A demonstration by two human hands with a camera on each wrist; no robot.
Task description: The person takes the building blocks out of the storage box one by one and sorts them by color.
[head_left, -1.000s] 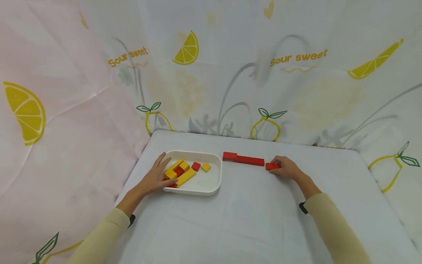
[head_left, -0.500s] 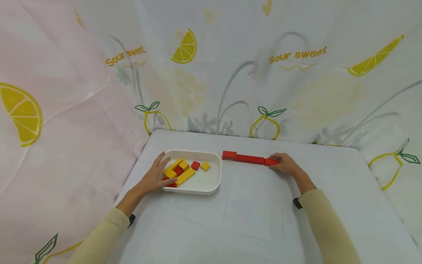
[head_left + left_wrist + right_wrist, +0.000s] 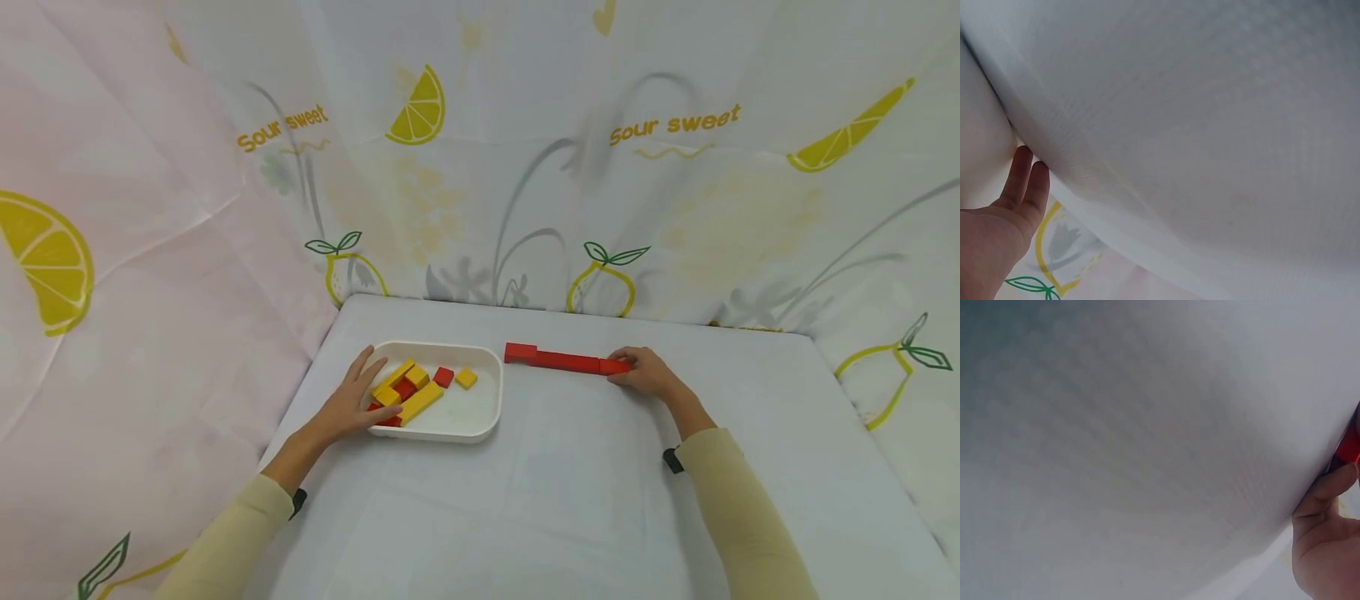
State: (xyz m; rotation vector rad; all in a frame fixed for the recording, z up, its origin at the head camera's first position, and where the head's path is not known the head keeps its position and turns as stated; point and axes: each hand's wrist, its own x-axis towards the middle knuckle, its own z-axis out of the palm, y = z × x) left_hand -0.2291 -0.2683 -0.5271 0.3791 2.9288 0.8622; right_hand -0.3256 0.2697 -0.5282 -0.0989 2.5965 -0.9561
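My right hand (image 3: 649, 372) pinches a small red block (image 3: 616, 367) at the right end of a row on the table. That block touches the long red block (image 3: 567, 362), whose left end meets another, taller-looking red block (image 3: 521, 352). In the right wrist view, thumb and fingers hold the red block (image 3: 1349, 449) low by the cloth. My left hand (image 3: 343, 407) rests at the left end of a white tray (image 3: 487, 419), fingers spread and thumb over the near rim. Yellow blocks (image 3: 422, 403) and red blocks (image 3: 443, 377) lie in the tray, partly hidden by that hand.
A white cloth covers the table (image 3: 525, 500). Behind it hangs a lemon-print curtain (image 3: 525, 183), close to the table's back edge. A pinkish curtain (image 3: 165, 333) borders the left side.
My right hand has moved the small red block left and slightly back, closing the gap to the long red block. The left hand and tray stay put.
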